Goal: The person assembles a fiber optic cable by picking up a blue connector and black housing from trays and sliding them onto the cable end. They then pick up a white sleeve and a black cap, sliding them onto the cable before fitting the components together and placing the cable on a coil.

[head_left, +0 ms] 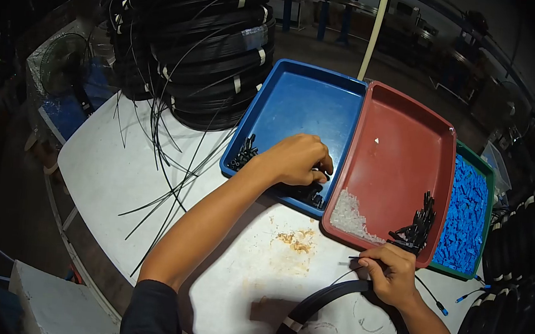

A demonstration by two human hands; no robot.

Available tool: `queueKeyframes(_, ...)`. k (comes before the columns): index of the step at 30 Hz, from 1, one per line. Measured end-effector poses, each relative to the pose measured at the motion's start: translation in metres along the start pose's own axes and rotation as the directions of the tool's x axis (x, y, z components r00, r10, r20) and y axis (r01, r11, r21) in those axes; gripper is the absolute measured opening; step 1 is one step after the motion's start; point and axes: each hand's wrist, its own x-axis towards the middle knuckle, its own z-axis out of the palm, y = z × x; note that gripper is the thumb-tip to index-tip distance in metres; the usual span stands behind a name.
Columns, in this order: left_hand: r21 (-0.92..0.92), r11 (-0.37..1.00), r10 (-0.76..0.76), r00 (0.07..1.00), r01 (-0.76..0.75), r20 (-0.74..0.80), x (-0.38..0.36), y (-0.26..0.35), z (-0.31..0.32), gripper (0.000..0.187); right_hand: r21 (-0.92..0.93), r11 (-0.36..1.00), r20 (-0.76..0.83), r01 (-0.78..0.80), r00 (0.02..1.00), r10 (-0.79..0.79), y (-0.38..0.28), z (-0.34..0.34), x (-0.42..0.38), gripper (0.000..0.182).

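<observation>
My left hand [300, 160] reaches into the blue tray [314, 101], its fingers curled together over the front edge where small black pieces [243, 154] lie. Whatever is between its fingertips is too dark and small to make out. Close to the front of the red tray [403, 147], my right hand [393, 273] is closed on the end of a thin black cable [355, 258], thumb against the fingers. That cable appears to belong to the black cable coil [299, 313] lying on the white table below the hand, with a pale tie around it.
Clear small pieces [349, 215] and black slender parts [418, 228] lie in the red tray. A green tray [489, 205] holds many blue connectors [463, 216]. Stacked black cable coils [207, 53] stand at the back left, loose ends trailing over the white table [108, 172].
</observation>
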Motion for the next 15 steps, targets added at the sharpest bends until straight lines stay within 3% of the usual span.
queueKeyframes(3, -0.028, 0.999, 0.023, 0.999, -0.022, 0.028, -0.007, -0.003, 0.013, 0.019, -0.019, 1.0, 0.016, -0.002, 1.0, 0.003, -0.002, -0.001, 0.001, 0.005)
queueKeyframes(8, 0.112, 0.993, 0.026, 1.0, -0.026, 0.005, -0.017, -0.01, 0.013, 0.013, -0.015, 1.0, 0.009, 0.002, 1.0, -0.002, 0.0, 0.0, 0.0, 0.005)
queueKeyframes(12, 0.105, 0.993, -0.054, 0.998, 0.05, 0.033, -0.021, -0.006, 0.01, 0.01, -0.035, 0.999, 0.01, 0.022, 1.0, -0.022, 0.0, 0.001, 0.0, 0.004)
queueKeyframes(15, 0.002, 0.998, -0.058, 0.998, 0.058, -0.003, -0.023, -0.003, 0.007, 0.015, -0.048, 0.998, 0.009, 0.034, 0.999, -0.033, 0.0, 0.001, 0.0, 0.004)
